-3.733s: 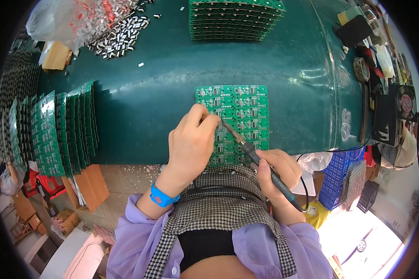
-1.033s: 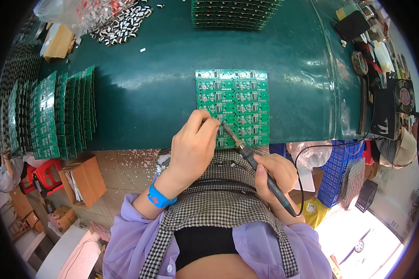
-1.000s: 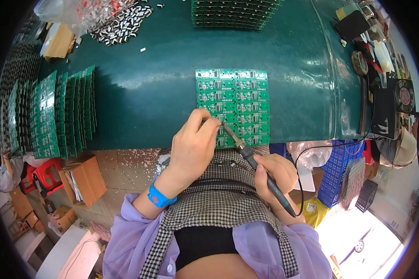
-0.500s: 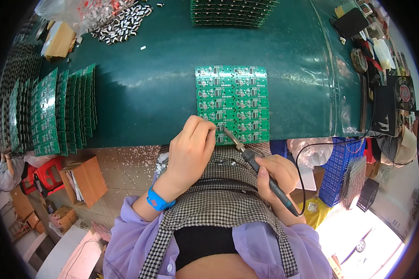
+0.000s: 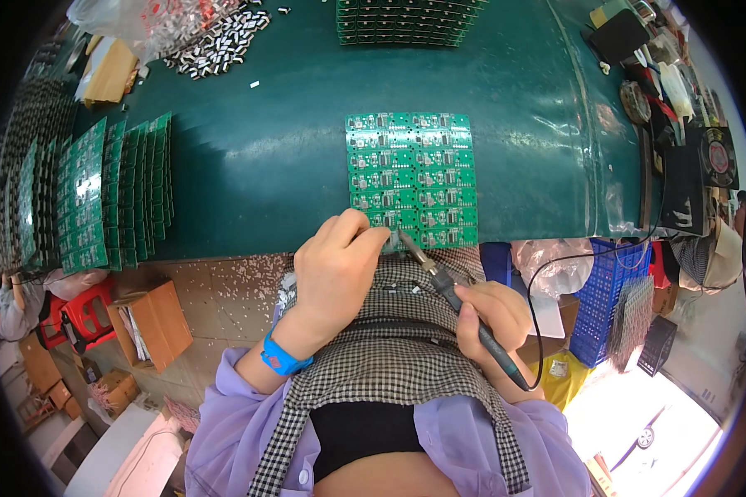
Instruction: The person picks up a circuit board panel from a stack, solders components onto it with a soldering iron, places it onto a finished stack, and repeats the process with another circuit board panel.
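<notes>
Circuit board panel (image 5: 412, 178), green, lies flat at the near edge of the green tabletop (image 5: 249, 157), long axis running away from me, its near-edge row right at my fingertips. It sits ahead of both hands; my left hand (image 5: 336, 269) is the nearer one, fingers curled together and pinched at the panel's near left corner, maybe on something thin, but I can't tell what, if anything, sits between them. My right hand (image 5: 493, 315) is clamped around the soldering iron (image 5: 464, 311) in a pen grip; the iron slants up and left, tip landing on the panel's near edge just beside my left fingertips. Its cord trails off right. Blue wristband (image 5: 283, 360) on my left wrist. Further out: upright rows of green boards (image 5: 99, 195) at the left edge, another board stack (image 5: 406, 21) at the far edge, a heap of small parts (image 5: 215, 37) at the far left corner.
</notes>
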Demonstrator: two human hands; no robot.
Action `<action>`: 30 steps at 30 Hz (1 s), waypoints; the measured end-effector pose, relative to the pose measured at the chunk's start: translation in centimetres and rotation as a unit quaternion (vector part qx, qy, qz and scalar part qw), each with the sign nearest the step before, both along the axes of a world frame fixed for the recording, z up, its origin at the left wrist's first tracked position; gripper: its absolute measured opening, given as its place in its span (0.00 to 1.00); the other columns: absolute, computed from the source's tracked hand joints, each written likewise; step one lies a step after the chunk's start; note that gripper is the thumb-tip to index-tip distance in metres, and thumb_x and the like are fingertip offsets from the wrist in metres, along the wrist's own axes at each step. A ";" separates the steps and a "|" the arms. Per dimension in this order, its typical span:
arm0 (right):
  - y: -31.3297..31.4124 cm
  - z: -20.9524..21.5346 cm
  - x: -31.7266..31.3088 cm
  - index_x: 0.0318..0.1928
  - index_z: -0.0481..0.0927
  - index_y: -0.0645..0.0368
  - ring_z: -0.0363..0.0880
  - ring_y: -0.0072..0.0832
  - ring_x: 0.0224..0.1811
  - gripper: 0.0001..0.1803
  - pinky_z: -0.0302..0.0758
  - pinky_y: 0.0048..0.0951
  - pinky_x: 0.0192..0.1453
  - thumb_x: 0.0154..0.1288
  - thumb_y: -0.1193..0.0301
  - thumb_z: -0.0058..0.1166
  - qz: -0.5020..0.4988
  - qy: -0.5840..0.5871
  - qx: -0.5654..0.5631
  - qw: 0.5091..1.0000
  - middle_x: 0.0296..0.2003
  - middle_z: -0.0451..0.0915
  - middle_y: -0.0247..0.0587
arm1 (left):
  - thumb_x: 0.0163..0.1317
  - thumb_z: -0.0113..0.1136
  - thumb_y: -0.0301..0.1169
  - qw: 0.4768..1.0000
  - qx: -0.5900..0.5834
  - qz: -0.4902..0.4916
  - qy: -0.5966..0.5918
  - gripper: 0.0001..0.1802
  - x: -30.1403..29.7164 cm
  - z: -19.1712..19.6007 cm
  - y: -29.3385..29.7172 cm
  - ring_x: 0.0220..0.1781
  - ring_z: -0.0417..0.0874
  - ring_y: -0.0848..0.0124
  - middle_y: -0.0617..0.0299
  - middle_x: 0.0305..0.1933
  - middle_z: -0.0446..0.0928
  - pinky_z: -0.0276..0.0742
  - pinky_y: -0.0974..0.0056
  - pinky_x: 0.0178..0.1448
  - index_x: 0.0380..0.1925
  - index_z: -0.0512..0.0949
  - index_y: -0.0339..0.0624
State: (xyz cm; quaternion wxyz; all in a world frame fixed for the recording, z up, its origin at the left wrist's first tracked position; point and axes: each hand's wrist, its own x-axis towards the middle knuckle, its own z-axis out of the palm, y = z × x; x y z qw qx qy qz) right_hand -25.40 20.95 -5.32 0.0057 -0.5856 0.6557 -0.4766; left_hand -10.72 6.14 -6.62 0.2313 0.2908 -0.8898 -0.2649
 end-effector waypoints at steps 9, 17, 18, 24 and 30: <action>0.5 -0.6 0.4 0.31 0.82 0.64 0.78 0.32 0.18 0.07 0.74 0.27 0.21 0.47 0.79 0.57 0.006 -0.018 -0.011 1.000 0.20 0.79 0.40 | 0.53 0.61 0.17 0.995 0.073 0.004 0.070 0.08 0.6 -0.5 0.9 0.32 0.79 0.59 0.55 0.33 0.74 0.76 0.60 0.34 0.33 0.76 0.35; 0.9 -0.6 0.8 0.31 0.82 0.64 0.78 0.30 0.18 0.09 0.73 0.26 0.21 0.45 0.79 0.57 0.006 0.002 -0.013 1.000 0.20 0.79 0.39 | 0.54 0.61 0.18 0.997 0.052 -0.024 0.054 0.06 0.5 -0.6 1.1 0.32 0.79 0.57 0.55 0.33 0.74 0.75 0.59 0.35 0.33 0.76 0.35; 1.0 -0.6 0.9 0.31 0.82 0.64 0.78 0.30 0.18 0.09 0.73 0.26 0.21 0.45 0.79 0.57 0.008 0.002 -0.013 1.000 0.20 0.79 0.39 | 0.55 0.61 0.18 0.997 0.046 -0.028 0.055 0.06 0.5 -0.7 1.2 0.32 0.79 0.57 0.55 0.33 0.74 0.75 0.59 0.35 0.33 0.77 0.35; 1.7 0.1 0.7 0.30 0.82 0.63 0.78 0.31 0.18 0.06 0.74 0.27 0.21 0.50 0.75 0.59 0.014 0.031 -0.013 0.999 0.19 0.79 0.39 | 0.54 0.62 0.18 0.998 0.039 -0.030 0.046 0.07 1.3 -0.5 1.6 0.32 0.79 0.59 0.55 0.32 0.74 0.75 0.61 0.35 0.34 0.78 0.35; 1.8 -2.7 -1.9 0.58 0.72 0.69 0.85 0.36 0.37 0.19 0.80 0.31 0.42 0.68 0.76 0.51 -0.140 -0.086 -0.058 0.985 0.34 0.83 0.49 | 0.60 0.61 0.25 0.973 0.172 0.151 -0.019 0.09 2.6 1.2 -0.6 0.23 0.75 0.63 0.54 0.24 0.73 0.68 0.61 0.28 0.41 0.78 0.36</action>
